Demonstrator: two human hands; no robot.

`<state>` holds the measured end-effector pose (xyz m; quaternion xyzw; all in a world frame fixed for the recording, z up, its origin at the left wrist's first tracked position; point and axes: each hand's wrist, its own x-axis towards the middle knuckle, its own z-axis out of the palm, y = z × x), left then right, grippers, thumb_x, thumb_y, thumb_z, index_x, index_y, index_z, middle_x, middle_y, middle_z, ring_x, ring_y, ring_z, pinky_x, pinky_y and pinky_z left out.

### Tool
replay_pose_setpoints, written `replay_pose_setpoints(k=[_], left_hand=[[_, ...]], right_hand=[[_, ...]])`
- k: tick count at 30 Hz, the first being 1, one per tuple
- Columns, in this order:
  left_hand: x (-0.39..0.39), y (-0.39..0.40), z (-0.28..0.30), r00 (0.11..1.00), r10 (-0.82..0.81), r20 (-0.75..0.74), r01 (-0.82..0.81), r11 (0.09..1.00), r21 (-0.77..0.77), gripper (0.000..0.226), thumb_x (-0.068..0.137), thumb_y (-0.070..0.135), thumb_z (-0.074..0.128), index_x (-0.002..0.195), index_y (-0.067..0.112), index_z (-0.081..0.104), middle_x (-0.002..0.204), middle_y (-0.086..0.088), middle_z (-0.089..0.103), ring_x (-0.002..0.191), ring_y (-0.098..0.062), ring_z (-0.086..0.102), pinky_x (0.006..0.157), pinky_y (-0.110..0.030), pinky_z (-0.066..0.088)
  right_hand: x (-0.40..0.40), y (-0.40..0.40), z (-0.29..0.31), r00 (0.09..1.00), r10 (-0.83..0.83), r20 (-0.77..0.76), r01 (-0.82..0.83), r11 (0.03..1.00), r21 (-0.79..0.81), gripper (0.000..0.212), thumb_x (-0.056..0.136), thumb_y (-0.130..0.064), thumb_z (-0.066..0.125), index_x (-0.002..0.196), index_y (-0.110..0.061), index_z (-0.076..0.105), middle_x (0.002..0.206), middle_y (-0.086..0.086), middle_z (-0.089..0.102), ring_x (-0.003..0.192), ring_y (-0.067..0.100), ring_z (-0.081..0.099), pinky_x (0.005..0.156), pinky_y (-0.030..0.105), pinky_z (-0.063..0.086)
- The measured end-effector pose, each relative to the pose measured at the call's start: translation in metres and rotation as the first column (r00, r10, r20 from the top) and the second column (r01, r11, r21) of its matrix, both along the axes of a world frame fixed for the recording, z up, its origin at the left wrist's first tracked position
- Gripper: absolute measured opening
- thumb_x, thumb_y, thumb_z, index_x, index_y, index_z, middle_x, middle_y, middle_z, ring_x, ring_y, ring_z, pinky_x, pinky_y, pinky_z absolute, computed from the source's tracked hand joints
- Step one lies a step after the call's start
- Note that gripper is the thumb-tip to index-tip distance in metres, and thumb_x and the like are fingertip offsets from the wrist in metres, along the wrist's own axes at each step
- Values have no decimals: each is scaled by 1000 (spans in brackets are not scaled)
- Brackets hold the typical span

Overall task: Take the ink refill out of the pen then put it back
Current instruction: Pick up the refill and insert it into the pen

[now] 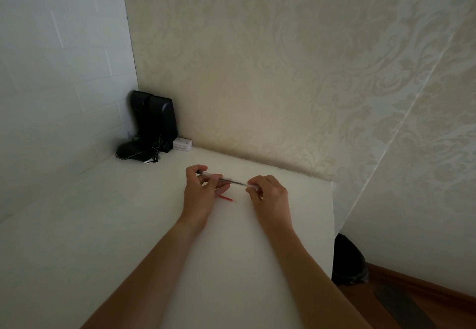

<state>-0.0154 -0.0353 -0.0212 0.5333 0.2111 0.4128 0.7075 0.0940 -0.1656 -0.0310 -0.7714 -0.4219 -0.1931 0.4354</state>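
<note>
A clear pen barrel (pixel 213 175) is held level above the white table (pixel 103 213), pinched in my left hand (pixel 203 189). A thin dark ink refill (pixel 235 182) runs from the barrel's right end toward my right hand (pixel 268 193), whose fingertips pinch a clear piece at that end. I cannot tell how far the refill sits inside the barrel. A small red piece (pixel 226 198), perhaps the pen's cap, lies on the table just below my left hand's fingers.
Two black speakers (pixel 154 120) with a tangle of cable (pixel 136 155) and a small white box (pixel 182 144) stand in the far left corner. Walls close the back and left. The table's right edge (pixel 332 225) drops to a wooden floor with a dark bin (pixel 347 259).
</note>
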Motion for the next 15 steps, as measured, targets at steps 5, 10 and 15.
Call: replay_pose_setpoints(k=[5,10,15], left_hand=[[0,1,0,1000,-2,-23,3,1000,10,27,97,1,57,118,11,43,110,-23,69,93,-24,76,83,-27,61],[0,0,-2,999,22,-30,-22,1000,7,27,97,-1,57,118,8,44,107,-22,70,88,-23,77,78,-23,61],[1,2,-3,998,45,-42,-45,999,-1,26,96,-2,57,116,8,44,107,-23,69,88,-23,77,77,-23,60]], right_hand=[[0,0,-1,1000,7,9,-7,1000,10,11,82,-4,75,92,-10,74,87,2,65,70,11,57,69,19,47],[0,-1,0,1000,7,17,-7,1000,19,12,84,-3,73,95,-8,75,90,5,67,79,14,62,75,20,50],[-2,-1,2,1000,-27,4,27,999,32,9,89,-3,68,96,-8,72,92,5,64,78,17,61,73,26,51]])
